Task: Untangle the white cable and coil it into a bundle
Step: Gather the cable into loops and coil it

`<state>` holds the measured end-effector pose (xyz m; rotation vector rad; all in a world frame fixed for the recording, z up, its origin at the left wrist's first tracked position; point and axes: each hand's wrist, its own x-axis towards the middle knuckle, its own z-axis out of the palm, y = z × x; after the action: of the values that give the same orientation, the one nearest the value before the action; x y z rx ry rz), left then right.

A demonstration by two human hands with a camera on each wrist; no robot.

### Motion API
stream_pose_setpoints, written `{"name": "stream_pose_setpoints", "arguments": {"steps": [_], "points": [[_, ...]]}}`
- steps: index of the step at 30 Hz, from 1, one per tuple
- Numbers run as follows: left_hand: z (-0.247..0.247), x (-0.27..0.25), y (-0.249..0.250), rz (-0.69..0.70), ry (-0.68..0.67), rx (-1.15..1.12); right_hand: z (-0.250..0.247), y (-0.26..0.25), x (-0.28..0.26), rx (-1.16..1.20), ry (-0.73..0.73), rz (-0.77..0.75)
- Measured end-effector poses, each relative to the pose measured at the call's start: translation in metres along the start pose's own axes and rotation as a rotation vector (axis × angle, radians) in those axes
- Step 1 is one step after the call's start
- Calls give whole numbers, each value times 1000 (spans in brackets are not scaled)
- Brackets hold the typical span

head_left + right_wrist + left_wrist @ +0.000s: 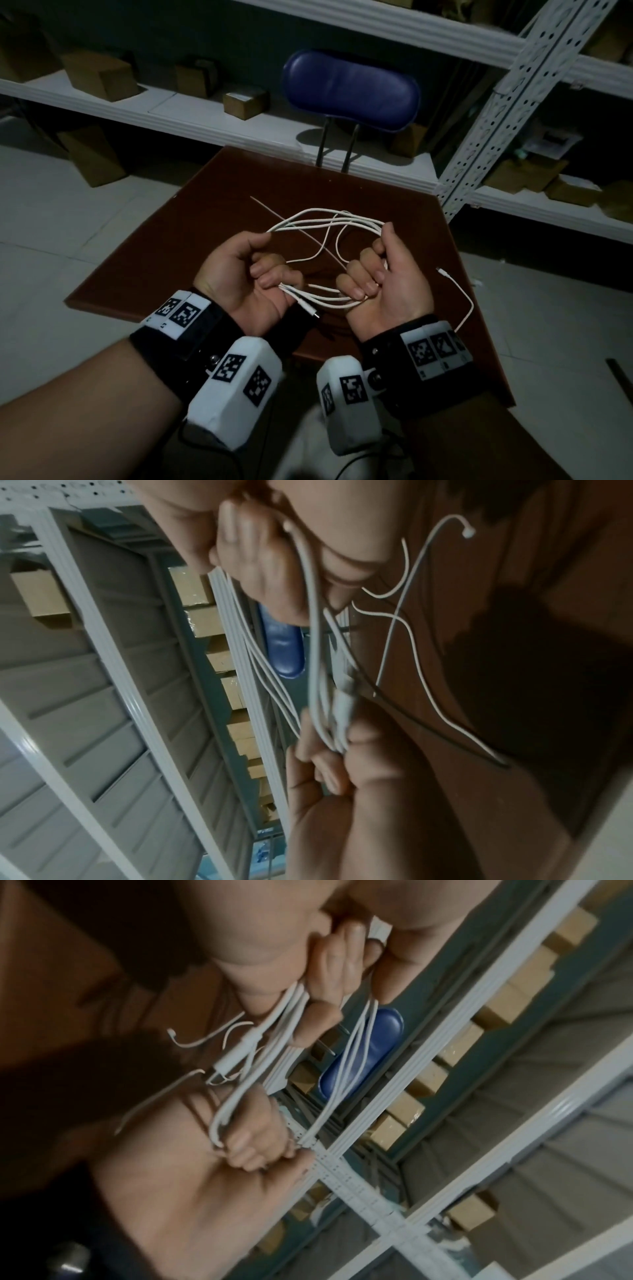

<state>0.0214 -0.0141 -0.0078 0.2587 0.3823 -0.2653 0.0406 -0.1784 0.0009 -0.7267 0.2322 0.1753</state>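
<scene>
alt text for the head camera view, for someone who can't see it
Two hands, left hand and right hand, hold loops of a white cable stretched between them above a brown table. A blue chair stands behind.

Cable [329, 222] above table [164, 267] — chair [349, 89], shelves [191, 116] behind.

The thin white cable [327, 219] was gathered into several long, loose loops stretched between the left hand [251, 274] and the right hand [387, 274], held up above the brown tabletop [191, 219]. Upper strands ran roughly parallel from one thumb to the other; lower strands passed through the curled fingers of both. One slack strand sagged in an S-curve through the middle. A white plug end [306, 308] stuck out below the left palm. The other end trailed past the right wrist, its small connector [442, 272] lying on the tabletop.
</scene>
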Motion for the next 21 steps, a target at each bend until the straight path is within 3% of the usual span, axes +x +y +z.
{"name": "stream_pose_setpoints", "arguments": {"steps": [12,21], "points": [[6,5,-16,17,-40,-223,7,9,-5,212,112,-24],[11,16,-18,217,71,-269,25,24,-10,284,182,3]]}}
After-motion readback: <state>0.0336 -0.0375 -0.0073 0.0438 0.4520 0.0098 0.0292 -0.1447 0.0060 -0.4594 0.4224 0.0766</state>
